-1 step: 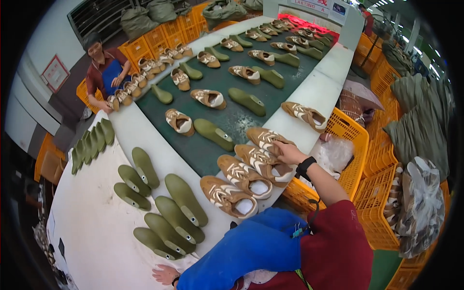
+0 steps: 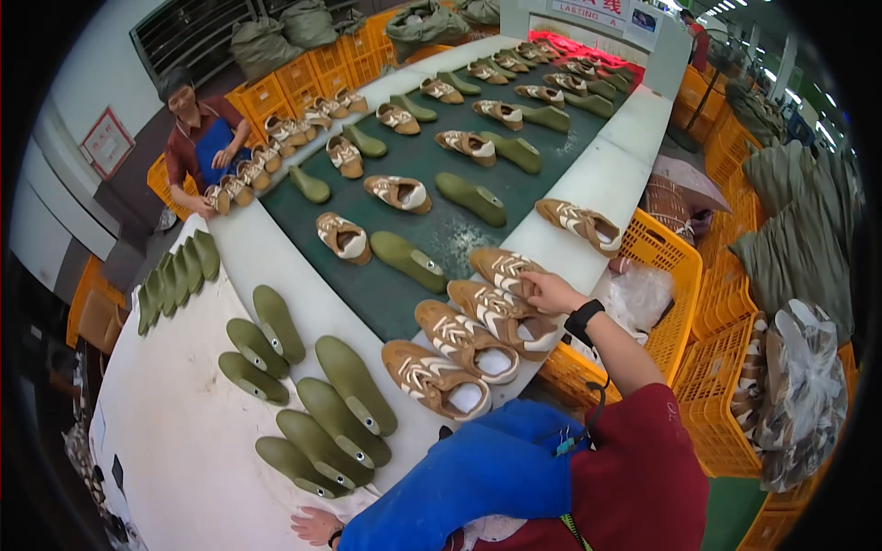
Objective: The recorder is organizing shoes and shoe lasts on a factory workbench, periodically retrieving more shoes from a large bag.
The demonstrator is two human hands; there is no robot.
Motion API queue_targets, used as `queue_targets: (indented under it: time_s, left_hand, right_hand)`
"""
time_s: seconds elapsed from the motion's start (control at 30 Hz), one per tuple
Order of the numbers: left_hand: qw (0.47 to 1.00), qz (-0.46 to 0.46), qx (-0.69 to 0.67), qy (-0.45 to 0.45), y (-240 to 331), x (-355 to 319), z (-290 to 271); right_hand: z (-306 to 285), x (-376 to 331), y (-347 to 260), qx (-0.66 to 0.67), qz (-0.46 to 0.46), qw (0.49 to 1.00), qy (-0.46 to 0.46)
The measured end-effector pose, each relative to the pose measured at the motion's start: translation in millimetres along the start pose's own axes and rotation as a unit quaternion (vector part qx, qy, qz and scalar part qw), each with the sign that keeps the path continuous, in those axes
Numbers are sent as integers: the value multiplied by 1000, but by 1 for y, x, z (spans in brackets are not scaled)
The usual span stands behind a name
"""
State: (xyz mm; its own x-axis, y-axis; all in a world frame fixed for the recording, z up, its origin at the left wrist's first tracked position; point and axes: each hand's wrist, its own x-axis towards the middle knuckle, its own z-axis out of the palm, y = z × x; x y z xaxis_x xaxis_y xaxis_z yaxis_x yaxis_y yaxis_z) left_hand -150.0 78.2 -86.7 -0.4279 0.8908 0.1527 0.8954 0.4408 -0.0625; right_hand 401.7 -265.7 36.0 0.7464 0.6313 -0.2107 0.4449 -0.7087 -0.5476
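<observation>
shoes in tan and white line the near edge of the white counter (image 2: 588, 184), and your right hand (image 2: 551, 292) rests on one of them. the fingers (image 2: 531, 281) of that hand are closed lightly on the tan shoe (image 2: 505, 268) at its laced upper, pinching it from above so that it sits square with its neighbours. just behind these fingers, toward you, three more shoes (image 2: 464, 344) lie side by side, touching, toes pointing the same way, an order that seems meant to keep each easy to lift in turn. beyond the fingers, farther along the counter rim, a single shoe (image 2: 579, 225) lies apart beside the yellow crate (image 2: 666, 275).

your left hand (image 2: 317, 526) lies low at the counter's near corner, mostly hidden under your blue sleeve (image 2: 469, 477); you cannot tell whether its fingers are open or closed. just ahead of it stand the green shoe lasts (image 2: 331, 413), laid in overlapping rows with heel ends toward you, likely so that each can be taken without disturbing the rest.

to the left of your right fingers runs the dark green belt (image 2: 404, 174), carrying shoes and lasts in alternating pairs. across it, well apart from both hands, another person (image 2: 207, 138) handles shoes at the far counter.
</observation>
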Motion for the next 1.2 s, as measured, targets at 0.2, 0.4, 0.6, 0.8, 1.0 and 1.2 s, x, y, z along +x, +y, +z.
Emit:
queue_targets:
  time_s: [0.2,0.4,0.6,0.8,1.0,1.2]
  left_hand:
    - [980,66,-26,185,0,5,38]
    - [973,96,18,209,-33,27,62]
    - [990,61,51,114,-39,39,88]
    - [997,52,12,54,-11,16,23]
    - [999,46,-10,23,-16,9,1]
    - [999,29,-23,34,-10,11,18]
  right_hand:
    - [-43,25,100,-146,172,930,289]
    - [-57,6,147,-215,289,921,149]
    - [-48,11,120,-189,313,926,95]
    - [-58,9,126,-182,249,950,45]
    - [-43,20,120,3,152,988,11]
    - [-23,3,124,-219,139,962,82]
